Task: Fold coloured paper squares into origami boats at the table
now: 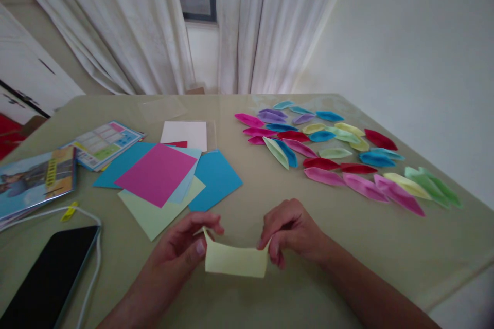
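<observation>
A folded pale yellow paper (235,261) is held just above the near part of the table (270,293). My left hand (181,248) pinches its left end between thumb and fingers. My right hand (291,230) pinches its right end, fingers curled. A loose stack of coloured square sheets lies just beyond my hands, with a pink sheet (157,173) on top, a blue sheet (216,177) and a light green sheet (154,216) beneath it.
Several folded paper boats (335,154) in many colours cover the right of the table. A white sheet (184,134) lies farther back. Booklets (102,144) and a book (34,180) sit at left, a black tablet (50,272) with a white cable at near left. Curtains hang behind.
</observation>
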Demonstrator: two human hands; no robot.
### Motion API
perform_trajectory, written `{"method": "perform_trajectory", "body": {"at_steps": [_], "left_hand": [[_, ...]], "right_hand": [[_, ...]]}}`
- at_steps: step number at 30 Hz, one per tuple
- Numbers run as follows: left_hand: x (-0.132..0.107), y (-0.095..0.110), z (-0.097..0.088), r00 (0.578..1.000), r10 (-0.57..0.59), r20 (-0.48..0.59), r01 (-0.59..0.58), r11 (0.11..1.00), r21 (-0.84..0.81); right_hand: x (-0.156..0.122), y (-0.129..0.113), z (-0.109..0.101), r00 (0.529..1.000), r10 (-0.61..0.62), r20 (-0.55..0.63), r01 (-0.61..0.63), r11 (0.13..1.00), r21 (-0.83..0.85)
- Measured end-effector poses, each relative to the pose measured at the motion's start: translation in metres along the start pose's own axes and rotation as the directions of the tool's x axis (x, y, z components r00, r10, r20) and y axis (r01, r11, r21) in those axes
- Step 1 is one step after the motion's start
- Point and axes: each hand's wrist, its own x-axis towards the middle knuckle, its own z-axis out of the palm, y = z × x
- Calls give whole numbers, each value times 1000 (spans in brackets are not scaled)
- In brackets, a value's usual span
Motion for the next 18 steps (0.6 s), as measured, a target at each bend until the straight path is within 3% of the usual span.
{"method": "perform_trajectory", "body": {"at_steps": [1, 3, 6, 7, 9, 11, 13, 14, 15, 18], "left_hand": [[0, 4, 2, 996, 30, -86, -31, 1000, -6], [1, 16, 2, 969, 107, -223, -101, 994, 40], [3, 30, -7, 908, 304, -287, -183, 907, 379], [5, 32, -13, 887, 376, -269, -190, 828, 528], [8, 30, -28, 849, 507, -147, -212, 583, 784], [15, 22, -44, 832, 553, 39, -242, 300, 923], [22, 10, -57, 822, 554, 133, -213, 82, 974], [26, 4, -61, 828, 541, 148, -184, 13, 983], [28, -1, -65, 838, 526, 147, -157, -27, 987], [33, -9, -70, 859, 496, 129, -132, -29, 991]], "right_hand": [[-2, -8, 0, 988, -154, 1, 152, 974, -169], [-6, -28, 0, 891, -444, 92, 418, 727, -545], [-17, -55, -1, 818, -533, 215, 442, 345, -828], [-21, -61, -3, 808, -547, 219, 408, 250, -878], [-29, -70, -13, 803, -555, 216, 317, 91, -944], [-36, -76, -37, 847, -506, 162, 169, -32, -985], [-39, -85, -75, 901, -433, 25, -31, -121, -992], [-40, -91, -98, 908, -411, -78, -156, -161, -974], [-39, -98, -123, 886, -429, -177, -285, -200, -938], [-36, -126, -196, 807, -519, -282, -443, -214, -871]]}}
